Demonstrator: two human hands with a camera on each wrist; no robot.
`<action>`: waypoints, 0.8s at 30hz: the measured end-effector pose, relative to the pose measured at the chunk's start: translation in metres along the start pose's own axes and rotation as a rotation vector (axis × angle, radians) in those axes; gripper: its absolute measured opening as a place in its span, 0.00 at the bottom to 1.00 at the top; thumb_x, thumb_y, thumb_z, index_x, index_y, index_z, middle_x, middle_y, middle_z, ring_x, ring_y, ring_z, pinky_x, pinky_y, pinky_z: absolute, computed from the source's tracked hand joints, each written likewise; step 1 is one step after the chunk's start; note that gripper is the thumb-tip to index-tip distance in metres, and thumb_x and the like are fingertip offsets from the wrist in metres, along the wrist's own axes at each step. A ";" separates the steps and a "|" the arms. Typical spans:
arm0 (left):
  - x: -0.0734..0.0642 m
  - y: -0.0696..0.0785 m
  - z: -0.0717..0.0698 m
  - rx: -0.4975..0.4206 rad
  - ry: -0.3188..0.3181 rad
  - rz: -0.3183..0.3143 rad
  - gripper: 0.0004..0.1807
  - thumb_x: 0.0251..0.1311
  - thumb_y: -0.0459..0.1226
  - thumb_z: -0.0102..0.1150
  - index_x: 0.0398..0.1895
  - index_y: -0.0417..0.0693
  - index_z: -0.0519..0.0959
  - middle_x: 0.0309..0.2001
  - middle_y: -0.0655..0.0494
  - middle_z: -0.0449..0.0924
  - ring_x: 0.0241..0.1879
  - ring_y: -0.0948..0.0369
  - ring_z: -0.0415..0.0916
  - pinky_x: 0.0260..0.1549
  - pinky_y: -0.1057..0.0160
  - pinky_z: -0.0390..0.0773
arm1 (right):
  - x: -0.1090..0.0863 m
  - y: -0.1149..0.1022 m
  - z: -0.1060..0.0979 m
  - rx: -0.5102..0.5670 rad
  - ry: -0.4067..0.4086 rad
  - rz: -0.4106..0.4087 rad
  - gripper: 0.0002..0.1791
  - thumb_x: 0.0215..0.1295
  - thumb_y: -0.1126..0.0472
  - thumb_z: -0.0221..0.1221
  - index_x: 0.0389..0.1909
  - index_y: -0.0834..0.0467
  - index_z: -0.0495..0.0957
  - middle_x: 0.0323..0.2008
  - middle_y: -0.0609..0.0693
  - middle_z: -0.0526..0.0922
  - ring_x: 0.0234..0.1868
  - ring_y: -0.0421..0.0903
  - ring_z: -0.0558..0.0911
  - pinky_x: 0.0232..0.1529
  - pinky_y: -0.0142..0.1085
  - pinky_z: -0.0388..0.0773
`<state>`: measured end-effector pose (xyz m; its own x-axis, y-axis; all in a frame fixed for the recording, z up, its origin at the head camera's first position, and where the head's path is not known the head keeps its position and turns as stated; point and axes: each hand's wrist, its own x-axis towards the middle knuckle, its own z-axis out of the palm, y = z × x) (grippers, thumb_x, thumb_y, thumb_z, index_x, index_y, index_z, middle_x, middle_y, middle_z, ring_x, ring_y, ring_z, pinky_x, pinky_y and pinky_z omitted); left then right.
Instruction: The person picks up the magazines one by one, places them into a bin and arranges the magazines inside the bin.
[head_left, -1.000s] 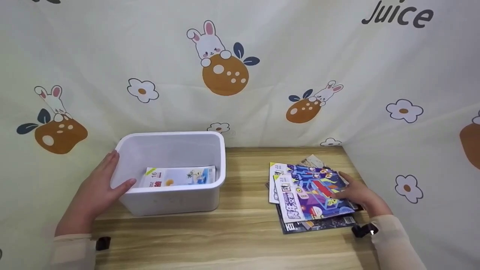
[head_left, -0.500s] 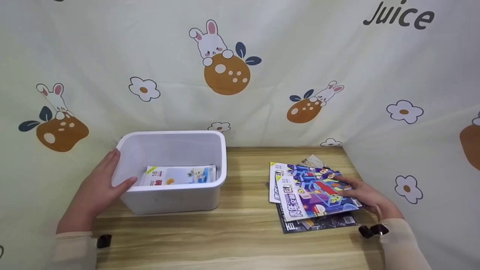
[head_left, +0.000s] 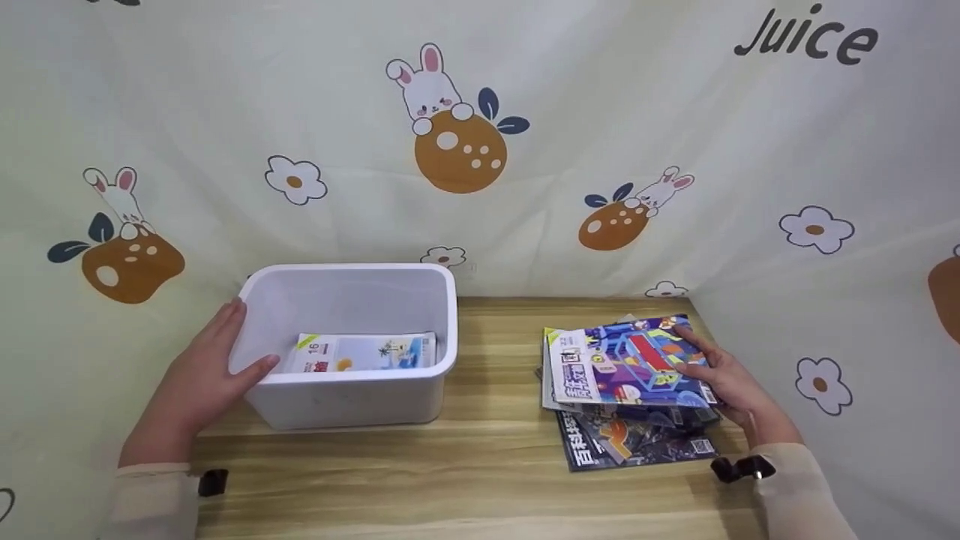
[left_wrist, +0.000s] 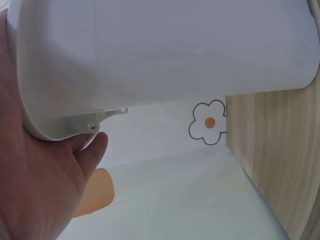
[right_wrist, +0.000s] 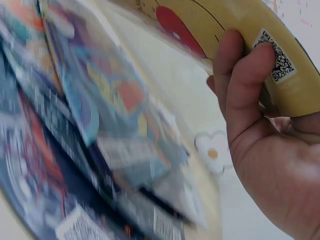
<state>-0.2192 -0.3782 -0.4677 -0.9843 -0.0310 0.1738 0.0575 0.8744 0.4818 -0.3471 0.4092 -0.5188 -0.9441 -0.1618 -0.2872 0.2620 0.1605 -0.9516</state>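
While the left hand [head_left: 199, 379] grips the bin [head_left: 349, 403], the right hand [head_left: 733, 385] pinches a magazine [head_left: 611, 369].

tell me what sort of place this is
Probably a small indoor work corner, perhaps screened off: rabbit-print cloth rises on three sides of a wood-grain tabletop, which holds a white bin and a pile of magazines.

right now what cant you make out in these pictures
Head view: the near part of the inner magazine, hidden by the front wall of the bin.
Head view: most of the lower magazines, covered by the top magazine.
Right wrist view: the lower magazines' print, blurred.
Right wrist view: the rest of the top magazine's yellow side, cut off by the frame edges.
Left wrist view: part of the left hand, cut off by the left edge.
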 end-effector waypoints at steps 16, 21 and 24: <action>0.004 0.005 -0.003 0.006 0.023 0.031 0.62 0.72 0.66 0.62 0.92 0.43 0.43 0.90 0.36 0.42 0.86 0.31 0.44 0.69 0.14 0.56 | 0.004 -0.054 0.064 0.051 0.099 -0.194 0.49 0.78 0.52 0.71 0.90 0.30 0.53 0.83 0.62 0.57 0.57 0.48 0.86 0.54 0.41 0.91; 0.003 0.005 -0.004 0.009 0.011 0.024 0.63 0.71 0.67 0.62 0.92 0.43 0.42 0.90 0.36 0.41 0.86 0.31 0.43 0.69 0.14 0.56 | 0.010 -0.072 0.086 0.099 0.083 -0.210 0.48 0.78 0.53 0.71 0.89 0.30 0.56 0.82 0.63 0.61 0.55 0.49 0.88 0.53 0.42 0.91; -0.001 0.004 -0.003 0.017 -0.001 0.012 0.64 0.71 0.68 0.62 0.92 0.43 0.42 0.90 0.36 0.40 0.86 0.30 0.43 0.69 0.14 0.56 | 0.013 -0.079 0.103 0.156 0.055 -0.226 0.47 0.78 0.55 0.70 0.89 0.31 0.57 0.81 0.62 0.62 0.56 0.51 0.88 0.54 0.43 0.91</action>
<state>-0.2174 -0.3760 -0.4636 -0.9837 -0.0197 0.1789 0.0668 0.8828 0.4649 -0.3592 0.2941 -0.4586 -0.9904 -0.1226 -0.0634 0.0671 -0.0262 -0.9974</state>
